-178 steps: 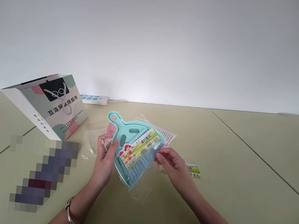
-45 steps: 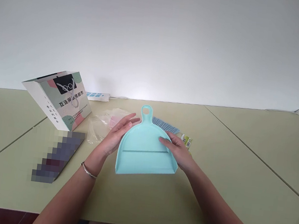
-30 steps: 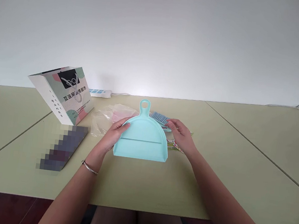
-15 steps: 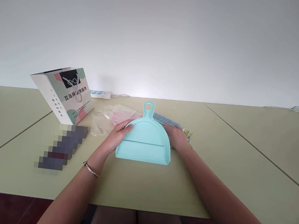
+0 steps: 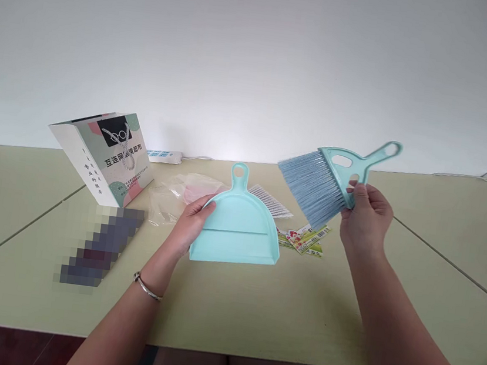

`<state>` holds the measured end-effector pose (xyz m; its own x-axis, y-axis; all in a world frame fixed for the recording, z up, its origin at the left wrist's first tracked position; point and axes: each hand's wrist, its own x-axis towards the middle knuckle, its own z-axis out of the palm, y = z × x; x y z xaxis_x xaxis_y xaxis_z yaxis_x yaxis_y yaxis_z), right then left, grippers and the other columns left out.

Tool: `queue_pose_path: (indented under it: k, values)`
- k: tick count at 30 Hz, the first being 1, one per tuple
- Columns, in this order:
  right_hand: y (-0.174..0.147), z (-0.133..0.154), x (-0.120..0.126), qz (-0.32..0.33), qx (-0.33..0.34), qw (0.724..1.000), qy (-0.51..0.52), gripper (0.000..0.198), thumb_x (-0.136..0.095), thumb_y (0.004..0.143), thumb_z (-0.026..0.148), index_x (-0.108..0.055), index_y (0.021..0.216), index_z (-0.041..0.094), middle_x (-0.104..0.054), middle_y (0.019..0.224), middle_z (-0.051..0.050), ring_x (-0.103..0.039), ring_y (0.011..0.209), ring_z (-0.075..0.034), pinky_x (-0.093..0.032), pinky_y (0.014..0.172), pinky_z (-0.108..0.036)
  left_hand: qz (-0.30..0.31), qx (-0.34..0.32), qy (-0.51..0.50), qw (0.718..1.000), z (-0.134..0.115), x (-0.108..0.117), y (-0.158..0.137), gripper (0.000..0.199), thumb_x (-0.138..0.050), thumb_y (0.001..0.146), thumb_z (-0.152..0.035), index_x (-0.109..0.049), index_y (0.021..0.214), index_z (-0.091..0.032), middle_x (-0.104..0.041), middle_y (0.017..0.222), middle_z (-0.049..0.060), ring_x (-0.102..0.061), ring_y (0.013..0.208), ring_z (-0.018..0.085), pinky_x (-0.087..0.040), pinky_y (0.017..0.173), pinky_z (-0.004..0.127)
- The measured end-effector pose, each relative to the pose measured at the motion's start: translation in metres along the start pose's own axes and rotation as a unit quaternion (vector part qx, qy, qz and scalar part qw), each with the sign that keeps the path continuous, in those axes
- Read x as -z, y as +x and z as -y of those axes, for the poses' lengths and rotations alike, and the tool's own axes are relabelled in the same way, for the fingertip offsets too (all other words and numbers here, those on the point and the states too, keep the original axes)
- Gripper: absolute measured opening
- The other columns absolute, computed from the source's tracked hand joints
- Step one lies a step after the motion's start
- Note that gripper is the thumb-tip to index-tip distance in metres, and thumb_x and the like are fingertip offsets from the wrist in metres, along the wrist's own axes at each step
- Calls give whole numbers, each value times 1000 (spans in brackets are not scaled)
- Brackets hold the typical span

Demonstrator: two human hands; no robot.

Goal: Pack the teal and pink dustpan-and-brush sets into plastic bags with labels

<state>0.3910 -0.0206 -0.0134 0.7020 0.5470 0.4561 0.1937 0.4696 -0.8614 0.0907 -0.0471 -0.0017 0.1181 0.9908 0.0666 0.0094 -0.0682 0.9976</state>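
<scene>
The left hand (image 5: 189, 226) is gripping the dustpan (image 5: 238, 226) on the table (image 5: 254, 314); the right hand (image 5: 366, 218) is clasping the unwrapped brush (image 5: 328, 178) aloft; sweeping not yet begun.

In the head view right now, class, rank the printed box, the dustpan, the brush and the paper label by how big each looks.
1. Printed box, with the dustpan about level; too close to rank.
2. Brush, lifted in the right hand nearer the camera, so its rank is unsure.
3. Paper label, clearly smallest.
</scene>
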Motion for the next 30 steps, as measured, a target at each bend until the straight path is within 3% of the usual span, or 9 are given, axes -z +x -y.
queue_pose_path:
  k: [2, 5, 7, 9, 19, 24, 27, 29, 30]
  values:
    - [-14, 8, -7, 87, -24, 995, 36, 24, -59, 71, 45, -59, 70, 22, -61, 74, -1, -56, 66, -15, -41, 55, -26, -26, 10, -4, 1000, 2, -1, 1, 39, -60, 76, -39, -66, 111, -24, -69, 108, 3, -60, 102, 25, -46, 85, 35]
    - [-48, 23, -20, 246, -32, 968, -28, 25, -60, 72, 44, -59, 63, 21, -64, 74, -2, -57, 71, -17, -41, 59, -27, -40, 13, -12, 999, 5, 0, 3, 37, -60, 76, -41, -66, 108, -24, -70, 103, 2, -61, 99, 24, -47, 81, 32]
    - [-70, 32, -26, 333, -37, 938, -83, 26, -56, 77, 45, -62, 68, 21, -63, 71, -2, -56, 66, -17, -41, 58, -28, -37, 9, -15, 999, 7, 0, 4, 36, -61, 76, -44, -67, 106, -24, -70, 103, 1, -61, 98, 23, -47, 81, 30]
    - [-86, 37, -30, 376, -34, 919, -115, 28, -52, 80, 46, -65, 79, 21, -61, 68, -1, -54, 62, -17, -40, 56, -28, -27, 0, -13, 1000, 7, -1, 3, 38, -59, 78, -48, -67, 106, -24, -70, 104, 1, -61, 99, 22, -47, 81, 30]
    - [-94, 34, -30, 373, -29, 919, -125, 33, -53, 82, 45, -67, 101, 22, -69, 79, -3, -63, 72, -21, -49, 64, -33, 79, -31, 65, 994, 7, -15, -5, 46, -66, 74, -43, -62, 115, -24, -64, 117, 3, -57, 107, 24, -43, 89, 33]
    - [-96, 32, -30, 347, 91, 920, -155, 27, -52, 84, 41, -67, 96, 21, -65, 88, -6, -62, 78, -20, -51, 68, -34, 53, -26, 74, 996, 8, -14, -3, 44, -64, 75, -43, -63, 114, -22, -65, 115, 5, -58, 104, 25, -44, 87, 33]
    - [-94, 34, -30, 298, 178, 922, -169, 22, -54, 83, 39, -68, 94, 25, -58, 101, -9, -58, 95, -23, -50, 79, -38, 37, -22, 69, 997, 8, -14, -3, 40, -64, 75, -43, -65, 109, -21, -67, 111, 4, -59, 102, 25, -45, 85, 34]
    - [-90, 36, -29, 268, 172, 931, -177, 23, -58, 80, 40, -66, 97, 26, -54, 112, -10, -52, 109, -26, -48, 87, -42, 21, -20, 67, 997, 8, -14, -2, 38, -64, 74, -43, -66, 105, -21, -67, 108, 4, -59, 100, 25, -45, 84, 33]
    - [-87, 36, -28, 274, 138, 936, -174, 27, -59, 79, 42, -64, 101, 27, -53, 116, -10, -51, 111, -26, -48, 87, -42, 10, -17, 67, 998, 8, -14, -2, 38, -64, 74, -43, -67, 104, -21, -68, 106, 4, -59, 98, 24, -45, 84, 33]
